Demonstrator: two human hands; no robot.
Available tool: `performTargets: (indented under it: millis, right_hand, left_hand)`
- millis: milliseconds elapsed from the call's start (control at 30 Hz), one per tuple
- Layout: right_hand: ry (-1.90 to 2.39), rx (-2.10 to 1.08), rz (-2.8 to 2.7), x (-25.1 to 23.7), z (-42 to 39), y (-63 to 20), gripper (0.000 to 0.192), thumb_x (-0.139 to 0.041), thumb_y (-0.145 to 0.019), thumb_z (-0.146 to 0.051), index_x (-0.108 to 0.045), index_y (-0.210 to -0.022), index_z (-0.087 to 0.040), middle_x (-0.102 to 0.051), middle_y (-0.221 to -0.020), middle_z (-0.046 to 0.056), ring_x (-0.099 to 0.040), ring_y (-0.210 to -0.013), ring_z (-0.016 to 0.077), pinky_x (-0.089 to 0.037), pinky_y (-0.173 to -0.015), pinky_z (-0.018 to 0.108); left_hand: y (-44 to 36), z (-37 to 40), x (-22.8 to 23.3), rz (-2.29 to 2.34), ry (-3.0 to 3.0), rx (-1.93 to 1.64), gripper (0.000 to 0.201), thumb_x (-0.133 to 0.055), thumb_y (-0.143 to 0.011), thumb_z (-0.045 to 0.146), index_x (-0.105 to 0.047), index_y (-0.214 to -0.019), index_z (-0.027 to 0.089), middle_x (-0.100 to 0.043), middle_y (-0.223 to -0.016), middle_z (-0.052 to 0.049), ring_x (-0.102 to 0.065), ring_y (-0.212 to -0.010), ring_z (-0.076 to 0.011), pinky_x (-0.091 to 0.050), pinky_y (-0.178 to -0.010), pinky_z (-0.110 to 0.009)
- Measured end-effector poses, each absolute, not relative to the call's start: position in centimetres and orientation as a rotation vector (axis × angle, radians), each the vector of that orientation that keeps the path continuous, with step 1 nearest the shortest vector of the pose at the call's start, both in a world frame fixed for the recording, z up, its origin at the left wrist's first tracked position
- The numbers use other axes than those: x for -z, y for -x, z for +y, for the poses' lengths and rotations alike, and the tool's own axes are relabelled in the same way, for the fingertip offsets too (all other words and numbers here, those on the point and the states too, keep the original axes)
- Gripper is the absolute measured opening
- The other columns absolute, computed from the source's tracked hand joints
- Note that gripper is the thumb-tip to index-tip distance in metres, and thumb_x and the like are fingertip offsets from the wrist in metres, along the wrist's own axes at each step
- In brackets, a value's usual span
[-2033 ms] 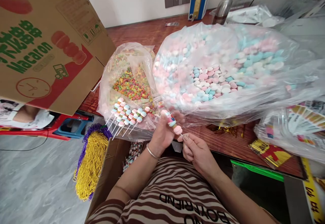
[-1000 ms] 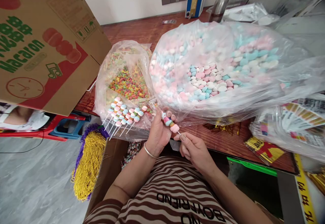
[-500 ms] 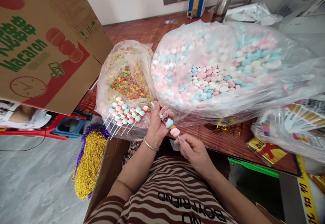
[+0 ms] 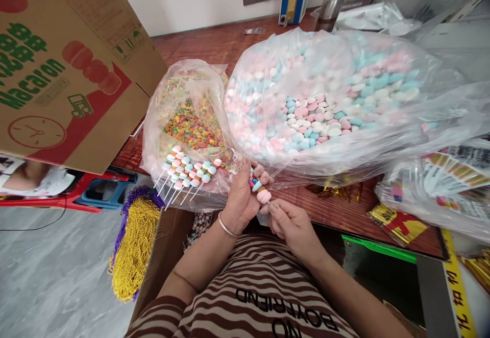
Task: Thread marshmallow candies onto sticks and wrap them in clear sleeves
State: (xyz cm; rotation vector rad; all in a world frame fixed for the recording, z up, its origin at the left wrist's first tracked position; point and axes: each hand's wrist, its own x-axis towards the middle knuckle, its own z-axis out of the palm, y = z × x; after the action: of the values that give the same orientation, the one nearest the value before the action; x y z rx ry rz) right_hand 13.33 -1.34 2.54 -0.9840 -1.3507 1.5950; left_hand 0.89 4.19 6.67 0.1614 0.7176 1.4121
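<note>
The thin white stick threaded with pastel pink, blue and white candy pieces (image 4: 259, 189) is at the near edge of the dark red wooden counter (image 4: 214, 47), approx. at 6 o'clock from the big clear plastic bag of pastel candies (image 4: 325, 108). The left hand (image 4: 241, 195) is curled closed around the candy part; the right hand (image 4: 293, 225) pinches the bare lower end of the stick between thumb and fingertips.

The skewer looks very light. The stick seems thin and stiff, so probably it bends or snaps if pressed sideways. The candies look soft, maybe a bit sticky, so a gentle grip is better. I judge the bare stick end is the best place to hold.

At approx. 9 o'clock, finished candy skewers (image 4: 187, 172) lie on the smaller clear bag of multicolour ring candies (image 4: 191, 118).
</note>
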Motion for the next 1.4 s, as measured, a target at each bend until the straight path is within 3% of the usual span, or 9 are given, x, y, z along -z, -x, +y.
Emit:
performTargets:
  millis: [167, 267, 400, 533, 700, 1067, 1167, 1267, 1400]
  right_hand:
    - [1.0, -1.769, -1.162, -2.4, -1.1, -13.5, 0.033, -0.052, -0.099, -0.05, -0.062, -0.095, -0.019, -0.035, -0.048, -0.011, -0.028, -0.039, 0.0087, -0.034, -0.044, 0.024]
    - [1.216, -1.051, -1.583, -1.7, -1.0, -13.9, 0.023, -0.056, -0.099, -0.038, -0.065, -0.107, -0.018, -0.057, -0.061, -0.003, -0.05, -0.052, 0.013, -0.039, -0.053, 0.026]
    - [1.204, -0.253, -1.895, -1.1, -0.9, -14.4, 0.013, -0.057, -0.098, -0.022, -0.068, -0.099, -0.016, -0.064, -0.065, 0.003, -0.054, -0.055, 0.0141, -0.038, -0.058, 0.029]
    - [1.12, -0.966, -1.662, -1.8, -1.1, -14.5, 0.021, -0.052, -0.101, -0.032, -0.064, -0.089, -0.019, -0.058, -0.061, -0.001, -0.048, -0.049, 0.0112, -0.036, -0.05, 0.026]
    - [0.79, -2.065, -0.761, -3.2, -1.6, -13.9, 0.03, -0.061, -0.096, -0.046, -0.057, -0.081, -0.021, -0.027, -0.042, -0.015, -0.016, -0.03, 0.0036, -0.026, -0.036, 0.02]
    - [0.882, -1.892, -0.711, -2.8, -0.5, -13.1, 0.034, -0.072, -0.088, -0.05, -0.061, -0.081, -0.019, -0.031, -0.046, -0.014, -0.022, -0.036, 0.0026, -0.034, -0.041, 0.018]
    - [0.878, -1.901, -0.849, -2.7, -0.8, -13.5, 0.03, -0.066, -0.092, -0.049, -0.059, -0.086, -0.02, -0.03, -0.049, -0.014, -0.022, -0.037, 0.0045, -0.035, -0.042, 0.02]
    - [1.027, -1.538, -1.288, -2.3, -1.2, -13.6, 0.021, -0.056, -0.099, -0.04, -0.059, -0.091, -0.021, -0.045, -0.056, -0.008, -0.04, -0.045, 0.0088, -0.036, -0.046, 0.022]
    - [1.152, -0.642, -1.783, -1.5, -1.2, -13.2, 0.016, -0.051, -0.098, -0.025, -0.065, -0.098, -0.018, -0.066, -0.072, 0.003, -0.058, -0.059, 0.0146, -0.042, -0.059, 0.027]
  left_hand:
    - [0.3, 4.4, -5.9, 0.671, -0.196, -1.359, 0.024, -0.077, -0.086, 0.038, -0.065, -0.088, 0.017, -0.058, -0.078, 0.002, -0.062, -0.072, -0.0107, -0.057, -0.077, -0.027]
    - [0.8, 5.1, -5.9, 0.699, -0.181, -1.48, 0.014, -0.076, -0.086, 0.025, -0.067, -0.09, 0.016, -0.061, -0.08, 0.002, -0.062, -0.074, -0.0095, -0.056, -0.08, -0.026]
    - [0.6, 5.3, -6.1, 0.721, -0.181, -1.515, 0.013, -0.075, -0.088, 0.025, -0.066, -0.086, 0.016, -0.057, -0.075, 0.003, -0.058, -0.068, -0.0079, -0.056, -0.077, -0.026]
    - [0.4, 4.9, -6.5, 0.641, -0.213, -1.491, 0.02, -0.076, -0.087, 0.033, -0.063, -0.084, 0.019, -0.047, -0.068, 0.006, -0.051, -0.061, -0.0063, -0.056, -0.077, -0.025]
    - [-0.1, 4.3, -6.5, 0.54, -0.263, -1.37, 0.029, -0.077, -0.084, 0.046, -0.062, -0.087, 0.021, -0.039, -0.063, 0.008, -0.046, -0.055, -0.0067, -0.056, -0.072, -0.023]
    - [0.3, 4.9, -6.0, 0.654, -0.361, -1.435, 0.044, -0.086, -0.075, 0.041, -0.068, -0.108, 0.019, -0.07, -0.099, -0.002, -0.068, -0.09, -0.015, -0.055, -0.084, -0.03]
    - [2.1, 6.6, -7.3, 0.634, -0.305, -1.526, 0.028, -0.079, -0.084, 0.033, -0.068, -0.107, 0.021, -0.06, -0.074, 0.006, -0.06, -0.064, -0.0062, -0.054, -0.072, -0.022]
    - [2.0, 7.5, -8.1, 0.669, -0.191, -1.512, 0.015, -0.074, -0.09, 0.031, -0.066, -0.094, 0.019, -0.038, -0.056, 0.011, -0.037, -0.042, -0.0011, -0.039, -0.049, -0.014]
    - [-0.6, 6.5, -7.3, 0.76, -0.086, -1.461, 0.028, -0.078, -0.085, 0.036, -0.058, -0.081, 0.017, -0.033, -0.057, 0.011, -0.029, -0.041, -0.0001, -0.029, -0.041, -0.012]
